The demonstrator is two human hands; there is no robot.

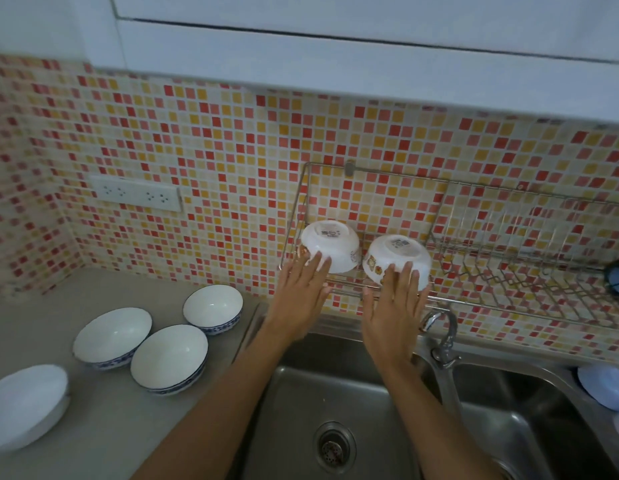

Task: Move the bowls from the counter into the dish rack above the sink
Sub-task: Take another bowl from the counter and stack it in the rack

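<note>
Two white bowls with cartoon prints sit upside down in the left end of the wire dish rack (474,251) on the tiled wall. My left hand (301,292) rests flat, fingers spread, against the left bowl (330,242). My right hand (393,306) lies the same way against the right bowl (396,256). Neither hand wraps around its bowl. On the grey counter (110,427) at the left stand three upright white bowls with blue-patterned bases (112,336) (169,356) (212,308). A white stack of bowls (24,403) sits at the far left edge.
Below the rack lies a steel double sink (336,393) with a drain (334,446) and a tap (443,337) between the basins. A blue object (618,277) hangs at the rack's right end, a pale blue item (604,384) sits by the right basin. A wall socket (135,194) is on the tiles.
</note>
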